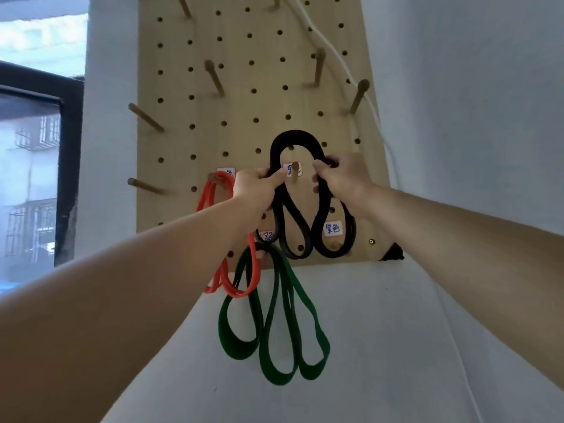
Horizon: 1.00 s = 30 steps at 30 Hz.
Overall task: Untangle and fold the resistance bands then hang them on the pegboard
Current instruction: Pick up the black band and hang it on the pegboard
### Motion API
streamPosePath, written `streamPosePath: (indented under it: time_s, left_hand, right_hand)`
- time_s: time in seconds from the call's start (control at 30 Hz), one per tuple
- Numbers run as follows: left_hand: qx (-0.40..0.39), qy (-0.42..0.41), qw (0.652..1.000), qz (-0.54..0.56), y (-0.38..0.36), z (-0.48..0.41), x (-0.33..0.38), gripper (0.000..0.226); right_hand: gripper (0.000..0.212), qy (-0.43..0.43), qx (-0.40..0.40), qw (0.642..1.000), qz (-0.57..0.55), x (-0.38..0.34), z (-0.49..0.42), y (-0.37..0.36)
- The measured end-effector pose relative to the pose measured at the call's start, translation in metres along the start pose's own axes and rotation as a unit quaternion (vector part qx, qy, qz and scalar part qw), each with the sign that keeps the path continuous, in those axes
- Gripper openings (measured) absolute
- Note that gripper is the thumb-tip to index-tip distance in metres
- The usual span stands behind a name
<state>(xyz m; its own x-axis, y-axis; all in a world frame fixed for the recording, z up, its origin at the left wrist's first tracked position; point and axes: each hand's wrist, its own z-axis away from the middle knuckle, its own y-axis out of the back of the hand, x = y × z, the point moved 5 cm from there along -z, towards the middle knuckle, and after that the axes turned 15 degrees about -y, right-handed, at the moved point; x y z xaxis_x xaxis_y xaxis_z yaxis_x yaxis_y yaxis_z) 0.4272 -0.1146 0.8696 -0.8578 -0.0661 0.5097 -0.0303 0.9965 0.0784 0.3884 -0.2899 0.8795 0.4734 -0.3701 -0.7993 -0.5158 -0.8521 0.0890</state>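
A folded black resistance band point(294, 138) is held up against the wooden pegboard point(253, 96). My left hand point(258, 186) grips its left side and my right hand point(343, 178) grips its right side. The band's top loop arches above a wooden peg point(295, 174) with a white label behind it; its lower loops dangle below my hands. A folded red band point(227, 230) hangs from a peg at the left. A folded green band point(274, 325) hangs from a lower peg, below the board's bottom edge.
Several bare wooden pegs point(213, 76) stick out of the board higher up. A white cord point(341, 62) runs down the board's right side and along the white wall point(457, 117). A dark-framed window point(36, 166) is at the left.
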Motion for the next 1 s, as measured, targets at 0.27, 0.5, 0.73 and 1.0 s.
streamPosePath:
  time_s: [0.27, 0.5, 0.73, 1.0]
  left_hand:
    - [0.005, -0.004, 1.0, -0.02, -0.011, -0.032, -0.036, 0.025]
    - [-0.077, 0.088, 0.983, -0.142, -0.015, -0.023, -0.072, 0.038]
    - [-0.193, 0.073, 0.96, -0.188, -0.006, -0.006, -0.056, 0.065]
    - [-0.204, 0.027, 0.962, -0.181, 0.03, 0.037, -0.026, 0.042]
  right_hand:
    - [0.028, -0.052, -0.056, 0.996, 0.038, 0.029, -0.041, -0.024]
    - [0.025, -0.085, -0.13, 0.968, 0.195, 0.061, -0.043, -0.049]
    - [0.054, -0.012, -0.148, 0.936, 0.318, 0.058, -0.017, -0.031]
    - [0.039, -0.015, -0.114, 0.947, 0.301, 0.051, 0.014, 0.013]
